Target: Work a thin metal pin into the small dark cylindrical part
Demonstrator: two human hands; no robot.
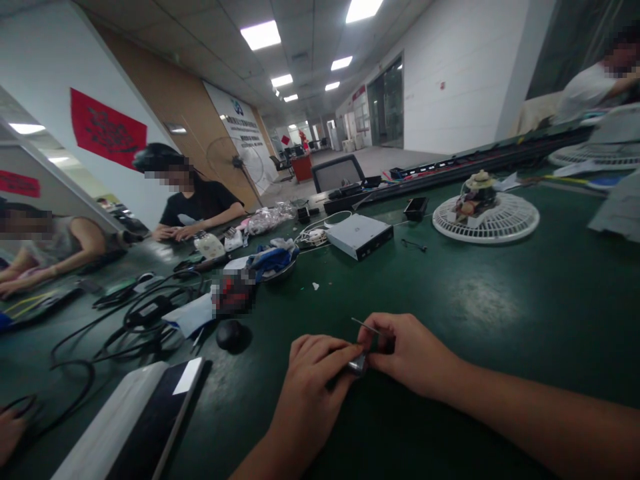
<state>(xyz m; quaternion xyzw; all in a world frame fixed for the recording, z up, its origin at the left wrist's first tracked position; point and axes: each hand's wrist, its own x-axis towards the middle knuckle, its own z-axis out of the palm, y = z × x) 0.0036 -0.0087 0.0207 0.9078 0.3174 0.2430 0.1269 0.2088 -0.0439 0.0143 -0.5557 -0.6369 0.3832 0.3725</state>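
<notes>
My left hand (320, 373) is closed around a small shiny metal piece (358, 363), whose rounded end shows between thumb and forefinger. Most of that piece is hidden by the fingers, so its kind is unclear. Close against it on the right, my right hand (405, 350) pinches a thin metal rod (364, 325) that sticks out up and to the left. What the rod belongs to is hidden in the palm. Both hands are just above the green tabletop (400, 427), with the fingertips almost meeting.
A grey disc drive (360, 235) and a white fan grille with a motor (485, 213) lie farther back. Left are a black round knob (230, 335), tangled black cables (145, 313) and a flat silver-and-black panel (135, 420). People sit across the table, and another hand (10, 430) is at the left edge.
</notes>
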